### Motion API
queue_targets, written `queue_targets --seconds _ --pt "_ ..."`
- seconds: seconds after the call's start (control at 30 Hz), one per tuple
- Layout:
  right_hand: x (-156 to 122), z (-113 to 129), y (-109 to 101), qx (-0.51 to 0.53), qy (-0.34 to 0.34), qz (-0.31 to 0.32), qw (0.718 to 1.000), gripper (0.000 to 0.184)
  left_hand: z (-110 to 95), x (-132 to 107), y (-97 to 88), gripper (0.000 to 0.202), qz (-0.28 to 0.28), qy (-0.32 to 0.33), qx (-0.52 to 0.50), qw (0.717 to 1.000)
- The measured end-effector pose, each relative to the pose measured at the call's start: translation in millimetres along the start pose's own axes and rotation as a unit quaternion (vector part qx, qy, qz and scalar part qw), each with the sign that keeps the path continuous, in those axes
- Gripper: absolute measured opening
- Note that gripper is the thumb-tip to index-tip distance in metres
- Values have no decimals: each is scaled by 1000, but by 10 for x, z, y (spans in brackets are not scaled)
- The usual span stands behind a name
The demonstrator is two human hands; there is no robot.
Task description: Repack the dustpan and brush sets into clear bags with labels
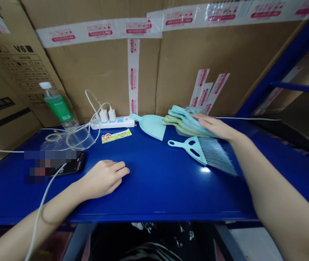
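My right hand (212,125) lies over a stack of plastic-wrapped small dustpans or brushes (188,121), pale blue on top and pale green below; its fingers are stretched out, their tips partly hidden. In front of the stack lies a light-blue hand brush (197,149), bristles pointing right. A light-blue dustpan (153,125) rests flat to the left of the stack. My left hand (107,179) rests on the blue table (154,195), fingers loosely curled together, with nothing seen in them.
A white power strip (113,124) with chargers and cables stands at the back, before cardboard boxes (100,69). A green-labelled bottle (59,107) is at back left. A colourful paper strip (116,136) and a black item (71,165), partly blurred out, lie nearby.
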State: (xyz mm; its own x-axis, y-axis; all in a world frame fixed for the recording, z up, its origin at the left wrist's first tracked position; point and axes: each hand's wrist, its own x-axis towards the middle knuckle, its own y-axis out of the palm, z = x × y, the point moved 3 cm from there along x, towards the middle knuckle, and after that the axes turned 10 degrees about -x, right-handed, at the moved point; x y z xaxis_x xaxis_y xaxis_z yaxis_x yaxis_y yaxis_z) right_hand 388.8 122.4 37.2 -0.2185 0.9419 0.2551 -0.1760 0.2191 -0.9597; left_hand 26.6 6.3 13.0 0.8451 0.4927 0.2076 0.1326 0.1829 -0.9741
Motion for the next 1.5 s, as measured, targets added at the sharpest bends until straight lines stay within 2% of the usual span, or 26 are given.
queue_targets --seconds 0.17,0.4,0.73,0.83,1.07,1.17,1.23,1.3,1.5 --pt "20 94 8 2 14 3 1000 57 -8 9 -1 20 -5 8 4 1000" --pt "41 184 -58 -32 -18 -47 998 56 18 16 26 21 -21 14 13 1000" --pt "32 236 42 -60 -82 -136 986 58 -41 187 97 20 -53 54 135 988" --pt "11 274 40 -78 -94 -156 980 57 -35 269 133 25 -42 31 142 988" --pt "-81 515 -94 -103 -132 -131 977 49 -2 600 159 29 -4 -37 90 995" --pt "-104 614 -112 -109 -168 -110 973 43 20 749 165 29 -21 -113 7 993" --pt "-119 662 -124 -115 -184 -104 971 42 31 816 184 30 -46 -172 -80 981" --pt "-139 706 -145 -119 -197 -101 968 40 27 865 213 33 -57 -205 -131 968" --pt "-209 859 -155 -133 -231 -36 963 31 57 1015 249 42 -48 -212 -85 972"
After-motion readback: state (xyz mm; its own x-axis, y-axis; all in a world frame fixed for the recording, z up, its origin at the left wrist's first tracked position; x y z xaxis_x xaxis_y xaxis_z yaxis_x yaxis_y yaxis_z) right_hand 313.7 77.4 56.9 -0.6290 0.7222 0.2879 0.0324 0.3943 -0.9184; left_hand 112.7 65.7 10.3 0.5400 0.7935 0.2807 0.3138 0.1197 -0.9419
